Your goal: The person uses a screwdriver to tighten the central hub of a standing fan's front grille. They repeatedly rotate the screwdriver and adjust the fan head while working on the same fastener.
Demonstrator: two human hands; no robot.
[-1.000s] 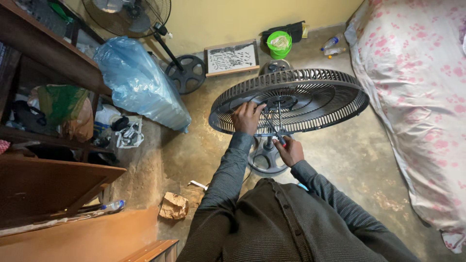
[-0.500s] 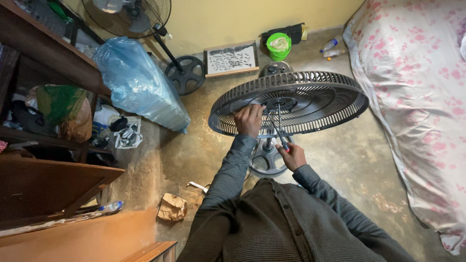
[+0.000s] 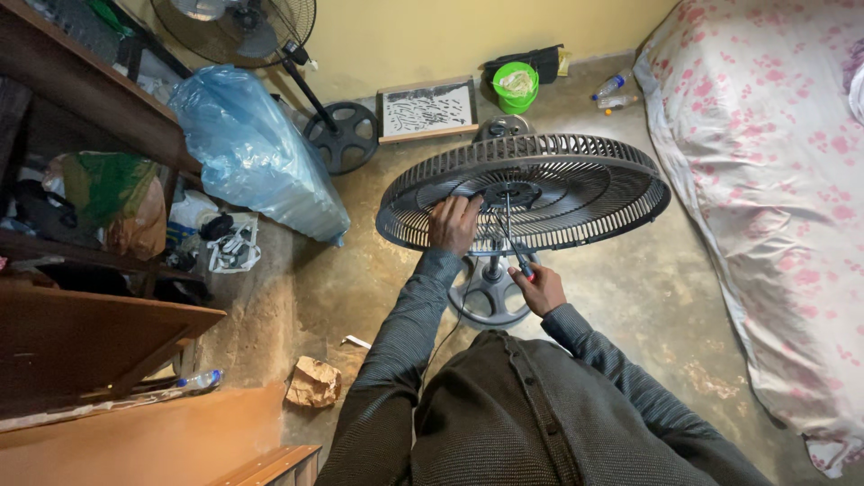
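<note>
A black round fan guard (image 3: 576,175) on a standing fan faces up in front of me, over the fan's round base (image 3: 486,301) on the floor. My left hand (image 3: 453,223) presses on the guard's wires next to its hub (image 3: 511,193). My right hand (image 3: 540,286) grips a screwdriver (image 3: 515,241) with a red-tipped handle; its shaft reaches up to the hub.
A bed with a pink flowered sheet (image 3: 774,189) fills the right side. A blue plastic bag (image 3: 252,157), a second standing fan (image 3: 261,36), a framed picture (image 3: 427,110) and a green bucket (image 3: 516,85) stand by the wall. Wooden shelves (image 3: 81,180) line the left.
My right hand with the screwdriver has shifted slightly down and right. My left hand stays on the guard.
</note>
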